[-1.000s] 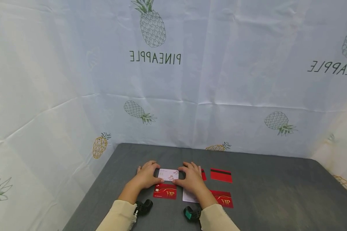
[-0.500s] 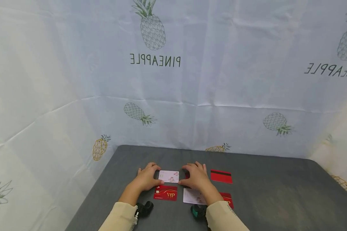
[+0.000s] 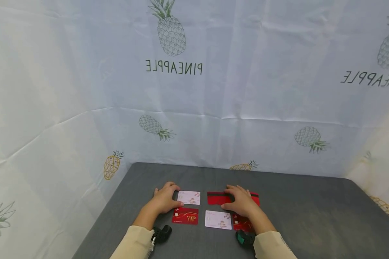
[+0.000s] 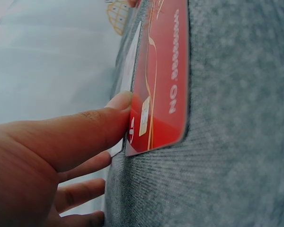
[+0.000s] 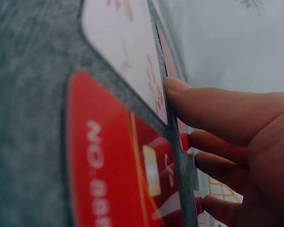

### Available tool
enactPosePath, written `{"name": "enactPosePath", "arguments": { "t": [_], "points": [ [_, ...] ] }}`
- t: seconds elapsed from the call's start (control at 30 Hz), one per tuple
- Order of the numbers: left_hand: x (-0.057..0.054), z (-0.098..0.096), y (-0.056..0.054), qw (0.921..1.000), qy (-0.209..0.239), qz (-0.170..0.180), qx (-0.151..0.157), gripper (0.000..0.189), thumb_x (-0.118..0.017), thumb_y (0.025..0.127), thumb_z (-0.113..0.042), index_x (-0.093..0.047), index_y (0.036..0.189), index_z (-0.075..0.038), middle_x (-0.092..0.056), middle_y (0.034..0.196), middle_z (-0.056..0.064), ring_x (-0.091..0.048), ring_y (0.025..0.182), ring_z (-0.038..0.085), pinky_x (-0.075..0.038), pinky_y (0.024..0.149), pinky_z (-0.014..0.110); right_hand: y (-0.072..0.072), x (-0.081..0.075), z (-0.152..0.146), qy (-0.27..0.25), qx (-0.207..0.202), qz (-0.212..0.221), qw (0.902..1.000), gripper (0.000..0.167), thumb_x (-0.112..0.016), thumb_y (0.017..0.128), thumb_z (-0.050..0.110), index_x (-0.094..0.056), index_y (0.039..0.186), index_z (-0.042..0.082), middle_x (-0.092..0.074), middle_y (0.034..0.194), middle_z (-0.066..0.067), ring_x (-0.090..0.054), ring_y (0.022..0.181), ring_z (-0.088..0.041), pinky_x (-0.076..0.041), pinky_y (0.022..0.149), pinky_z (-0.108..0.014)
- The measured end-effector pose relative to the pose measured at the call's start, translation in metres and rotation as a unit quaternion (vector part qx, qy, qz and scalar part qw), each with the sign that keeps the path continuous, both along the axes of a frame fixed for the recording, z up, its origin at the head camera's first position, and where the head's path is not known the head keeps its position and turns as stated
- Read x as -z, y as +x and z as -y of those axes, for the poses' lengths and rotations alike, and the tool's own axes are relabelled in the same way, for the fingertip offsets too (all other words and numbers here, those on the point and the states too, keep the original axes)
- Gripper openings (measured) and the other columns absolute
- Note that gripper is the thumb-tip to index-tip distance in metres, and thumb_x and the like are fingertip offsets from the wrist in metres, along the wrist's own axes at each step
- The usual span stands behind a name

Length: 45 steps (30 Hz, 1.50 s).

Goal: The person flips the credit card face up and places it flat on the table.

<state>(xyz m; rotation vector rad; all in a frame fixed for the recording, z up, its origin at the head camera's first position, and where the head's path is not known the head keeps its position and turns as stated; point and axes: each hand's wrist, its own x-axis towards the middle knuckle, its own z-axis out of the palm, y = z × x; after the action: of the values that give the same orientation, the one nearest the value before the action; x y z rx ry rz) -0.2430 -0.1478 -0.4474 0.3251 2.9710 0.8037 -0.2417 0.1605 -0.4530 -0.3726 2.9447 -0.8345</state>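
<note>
Across the grey table [image 3: 298,212], two red VIP cards [image 3: 185,216] flank a white card [image 3: 218,219], the right hand [image 3: 242,202] partly blocking one. Beyond, the left hand [image 3: 163,199], fingers spread, meets another white card [image 3: 189,197]; the right, also splayed, covers red striped cards [image 3: 215,198].

Lower centre: smooth, glossy plastic-looking cards, a red card [image 3: 185,216] and a pale card [image 3: 218,219], lie on a matt grey, finely woven-looking tabletop [image 3: 304,216]. Upper frame: creased fabric curtain [image 3: 278,72]. Lower left: matt cloth sleeve [image 3: 132,241].
</note>
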Motion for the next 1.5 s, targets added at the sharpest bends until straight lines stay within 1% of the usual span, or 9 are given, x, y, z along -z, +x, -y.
{"name": "enactPosePath", "arguments": {
  "t": [0.43, 0.7, 0.83, 0.93, 1.0, 1.13, 1.27, 1.4, 1.5],
  "points": [
    [-0.005, -0.007, 0.000, 0.9999, -0.005, -0.013, -0.002, 0.058, -0.083, 0.078, -0.029, -0.060, 0.128, -0.007, -0.054, 0.135, 0.016, -0.047, 0.130, 0.034, -0.017, 0.108, 0.074, -0.002, 0.015, -0.012, -0.047, -0.012, -0.022, 0.9986, 0.061, -0.080, 0.078, 0.040, -0.064, 0.130, 0.012, -0.046, 0.150, -0.012, -0.024, 0.146, -0.042, -0.007, 0.116, -0.067],
    [-0.013, -0.046, 0.002, 0.9969, 0.016, -0.020, 0.074, 0.061, -0.078, 0.083, -0.027, -0.056, 0.136, -0.007, -0.050, 0.144, 0.012, -0.040, 0.139, 0.033, -0.011, 0.111, 0.072, -0.002, 0.017, -0.010, -0.050, -0.004, -0.037, 0.9980, 0.058, -0.083, 0.075, 0.039, -0.066, 0.125, 0.014, -0.050, 0.146, -0.013, -0.025, 0.145, -0.042, -0.009, 0.116, -0.065],
    [-0.016, -0.068, 0.004, 0.9948, 0.012, -0.018, 0.099, 0.058, -0.077, 0.084, -0.027, -0.057, 0.136, -0.010, -0.054, 0.143, 0.009, -0.040, 0.141, 0.031, -0.011, 0.113, 0.070, -0.001, 0.017, -0.008, -0.045, 0.009, -0.056, 0.9974, 0.055, -0.085, 0.073, 0.038, -0.068, 0.121, 0.017, -0.051, 0.142, -0.012, -0.031, 0.141, -0.039, -0.025, 0.114, -0.061],
    [-0.016, -0.079, 0.006, 0.9941, 0.000, -0.022, 0.106, 0.055, -0.076, 0.085, -0.028, -0.059, 0.135, -0.011, -0.058, 0.139, 0.007, -0.047, 0.136, 0.029, -0.012, 0.113, 0.070, 0.000, 0.017, -0.007, -0.042, 0.019, -0.077, 0.9959, 0.051, -0.087, 0.072, 0.037, -0.069, 0.116, 0.019, -0.053, 0.137, -0.009, -0.038, 0.132, -0.035, -0.040, 0.106, -0.056],
    [-0.015, -0.083, 0.007, 0.9938, -0.008, -0.027, 0.107, 0.053, -0.076, 0.086, -0.028, -0.060, 0.133, -0.012, -0.061, 0.136, 0.007, -0.051, 0.132, 0.028, -0.013, 0.113, 0.070, 0.001, 0.016, -0.005, -0.033, 0.023, -0.084, 0.9956, 0.050, -0.087, 0.072, 0.038, -0.069, 0.115, 0.021, -0.056, 0.130, -0.007, -0.043, 0.124, -0.032, -0.043, 0.102, -0.053],
    [-0.011, -0.083, 0.008, 0.9944, -0.011, -0.022, 0.103, 0.051, -0.077, 0.085, -0.026, -0.062, 0.132, -0.011, -0.062, 0.134, 0.006, -0.053, 0.130, 0.028, -0.014, 0.113, 0.070, 0.001, 0.015, -0.002, -0.011, 0.024, -0.084, 0.9961, 0.049, -0.087, 0.071, 0.041, -0.069, 0.113, 0.022, -0.063, 0.114, 0.001, -0.050, 0.106, -0.022, -0.040, 0.099, -0.051],
    [-0.008, -0.082, 0.007, 0.9946, -0.009, -0.015, 0.102, 0.052, -0.078, 0.084, -0.026, -0.062, 0.131, -0.011, -0.062, 0.133, 0.007, -0.053, 0.130, 0.029, -0.013, 0.113, 0.070, -0.001, 0.014, 0.000, -0.014, 0.012, -0.080, 0.9966, 0.048, -0.087, 0.071, 0.038, -0.070, 0.112, 0.019, -0.066, 0.098, 0.005, -0.054, 0.091, -0.014, -0.033, 0.109, -0.055],
    [-0.008, -0.084, 0.006, 0.9939, -0.012, -0.014, 0.108, 0.053, -0.077, 0.085, -0.027, -0.061, 0.133, -0.011, -0.062, 0.134, 0.007, -0.053, 0.130, 0.030, -0.014, 0.113, 0.070, -0.002, 0.014, 0.000, -0.048, 0.004, -0.067, 0.9966, 0.050, -0.087, 0.073, 0.030, -0.070, 0.116, 0.012, -0.063, 0.092, 0.005, -0.054, 0.086, -0.013, -0.023, 0.115, -0.060],
    [-0.008, -0.086, 0.005, 0.9939, -0.016, -0.015, 0.108, 0.055, -0.078, 0.084, -0.027, -0.060, 0.133, -0.011, -0.061, 0.134, 0.007, -0.053, 0.130, 0.029, -0.015, 0.113, 0.070, -0.001, 0.015, -0.002, -0.072, 0.004, -0.055, 0.9959, 0.056, -0.087, 0.073, 0.026, -0.067, 0.122, 0.009, -0.064, 0.097, 0.004, -0.054, 0.091, -0.014, -0.022, 0.114, -0.061]
  ]
}}
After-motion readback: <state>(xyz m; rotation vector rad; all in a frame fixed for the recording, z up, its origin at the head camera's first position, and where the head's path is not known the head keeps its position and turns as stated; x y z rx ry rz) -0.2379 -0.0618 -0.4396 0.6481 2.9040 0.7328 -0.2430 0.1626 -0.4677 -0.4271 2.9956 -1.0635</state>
